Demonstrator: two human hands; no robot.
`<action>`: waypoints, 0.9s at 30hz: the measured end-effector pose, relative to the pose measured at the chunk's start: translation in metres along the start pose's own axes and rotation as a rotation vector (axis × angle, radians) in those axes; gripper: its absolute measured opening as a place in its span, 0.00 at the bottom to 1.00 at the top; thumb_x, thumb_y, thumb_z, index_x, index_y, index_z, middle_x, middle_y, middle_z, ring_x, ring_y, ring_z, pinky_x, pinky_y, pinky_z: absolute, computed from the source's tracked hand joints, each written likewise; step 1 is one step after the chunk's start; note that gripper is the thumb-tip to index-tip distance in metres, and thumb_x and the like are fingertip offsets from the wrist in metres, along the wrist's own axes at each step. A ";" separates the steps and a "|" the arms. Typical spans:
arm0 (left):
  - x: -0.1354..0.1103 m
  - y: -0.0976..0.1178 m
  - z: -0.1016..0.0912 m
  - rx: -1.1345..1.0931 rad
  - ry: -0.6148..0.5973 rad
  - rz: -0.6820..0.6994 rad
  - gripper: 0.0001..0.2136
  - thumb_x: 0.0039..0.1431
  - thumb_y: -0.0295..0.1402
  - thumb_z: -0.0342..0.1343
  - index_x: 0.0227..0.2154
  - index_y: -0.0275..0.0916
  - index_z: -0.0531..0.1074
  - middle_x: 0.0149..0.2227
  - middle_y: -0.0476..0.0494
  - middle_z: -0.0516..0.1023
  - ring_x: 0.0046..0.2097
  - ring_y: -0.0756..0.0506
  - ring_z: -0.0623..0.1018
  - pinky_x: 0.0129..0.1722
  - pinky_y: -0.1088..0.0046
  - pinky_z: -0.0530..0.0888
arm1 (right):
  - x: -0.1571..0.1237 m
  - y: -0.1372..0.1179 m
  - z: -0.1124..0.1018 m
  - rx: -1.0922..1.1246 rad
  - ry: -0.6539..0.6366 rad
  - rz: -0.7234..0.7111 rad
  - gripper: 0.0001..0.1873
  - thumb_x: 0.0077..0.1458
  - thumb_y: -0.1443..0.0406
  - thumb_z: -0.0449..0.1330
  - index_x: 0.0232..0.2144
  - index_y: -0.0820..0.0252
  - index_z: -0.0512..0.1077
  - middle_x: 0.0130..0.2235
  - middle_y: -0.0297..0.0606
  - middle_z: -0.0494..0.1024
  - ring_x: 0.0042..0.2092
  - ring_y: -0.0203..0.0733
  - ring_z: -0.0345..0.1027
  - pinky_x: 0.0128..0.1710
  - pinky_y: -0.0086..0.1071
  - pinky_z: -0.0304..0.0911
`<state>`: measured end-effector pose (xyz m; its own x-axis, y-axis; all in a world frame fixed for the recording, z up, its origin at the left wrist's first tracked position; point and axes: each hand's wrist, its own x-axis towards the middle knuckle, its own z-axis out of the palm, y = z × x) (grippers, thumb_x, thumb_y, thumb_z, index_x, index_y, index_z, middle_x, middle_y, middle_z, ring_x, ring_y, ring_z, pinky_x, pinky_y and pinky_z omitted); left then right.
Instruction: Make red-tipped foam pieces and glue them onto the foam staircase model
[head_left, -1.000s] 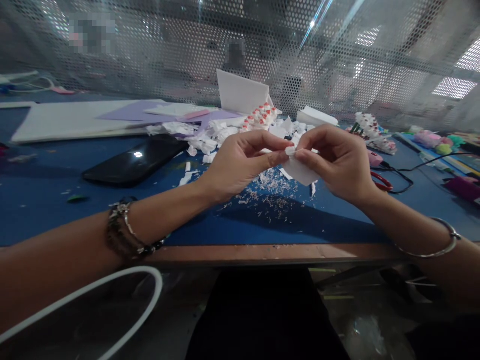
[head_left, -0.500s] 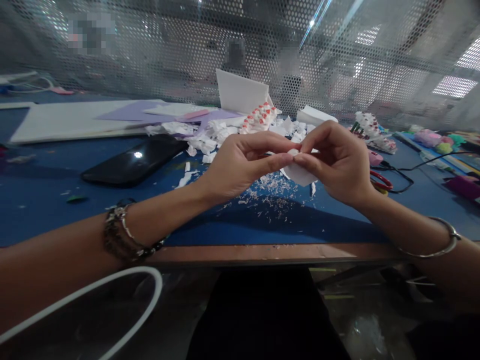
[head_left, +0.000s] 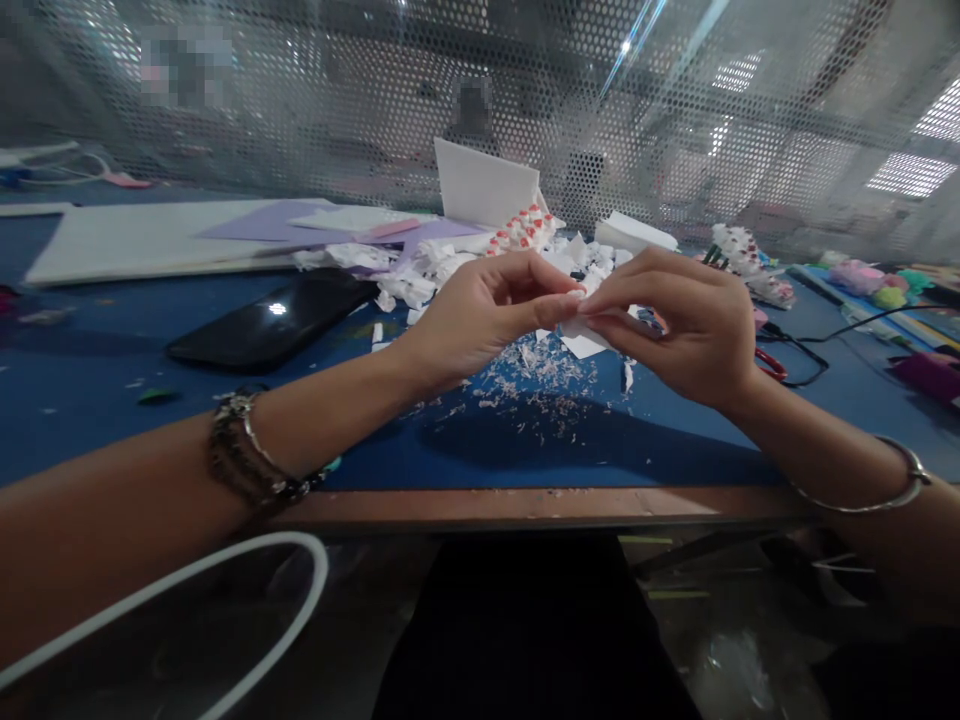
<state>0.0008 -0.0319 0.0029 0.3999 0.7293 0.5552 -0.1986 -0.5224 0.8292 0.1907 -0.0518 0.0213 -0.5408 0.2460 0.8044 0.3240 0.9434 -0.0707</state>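
Head camera: we look down on a blue worktop [head_left: 697, 455] with a reddish-brown front edge [head_left: 525, 505], and our two hands meet above it. The grip of the left hand [head_left: 476, 325] is pinched, thumb and finger together on a small white piece [head_left: 579, 294]; the right hand [head_left: 682, 330] nips the same piece from the other side, and our fingers hide most of it. Under it the worktop is sprinkled with white shavings [head_left: 540, 390], darkened by a shadow. Crumpled paper [head_left: 431, 262] lies beyond them, near an upright white card [head_left: 484, 185]. To the left we have a black phone [head_left: 270, 318], and behind it a pale board [head_left: 120, 245] with purple sheets [head_left: 251, 222] on top. Off to the right sit colourful pompoms [head_left: 855, 277] and a thin black cable [head_left: 862, 325]. A perforated screen [head_left: 322, 120] rises along the back; through it we make out the room only as a grey blur, with bright patches at the right. Below the front edge, a white cord [head_left: 324, 568] loops at the left.
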 end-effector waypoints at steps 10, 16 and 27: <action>-0.001 -0.001 0.002 0.013 -0.067 -0.094 0.09 0.44 0.37 0.64 0.25 0.37 0.73 0.24 0.52 0.74 0.29 0.53 0.73 0.32 0.77 0.71 | 0.000 -0.001 0.000 -0.203 0.001 -0.100 0.03 0.53 0.65 0.57 0.31 0.54 0.71 0.32 0.33 0.75 0.35 0.36 0.68 0.36 0.34 0.66; -0.004 -0.002 0.006 0.021 -0.066 -0.043 0.07 0.47 0.36 0.62 0.27 0.38 0.75 0.26 0.50 0.74 0.30 0.53 0.73 0.32 0.77 0.70 | 0.000 0.002 0.000 -0.198 -0.031 -0.041 0.04 0.54 0.63 0.56 0.29 0.55 0.69 0.31 0.34 0.72 0.34 0.36 0.66 0.35 0.33 0.64; -0.009 0.006 0.012 0.243 0.025 0.163 0.08 0.47 0.32 0.61 0.32 0.37 0.75 0.34 0.46 0.76 0.37 0.48 0.74 0.37 0.73 0.72 | 0.002 0.003 0.004 -0.155 -0.008 0.036 0.07 0.55 0.65 0.54 0.25 0.57 0.64 0.27 0.34 0.70 0.31 0.35 0.65 0.32 0.32 0.63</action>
<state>0.0069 -0.0476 0.0022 0.3572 0.6365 0.6835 -0.0369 -0.7216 0.6913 0.1877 -0.0475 0.0206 -0.5327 0.2814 0.7981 0.4586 0.8886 -0.0072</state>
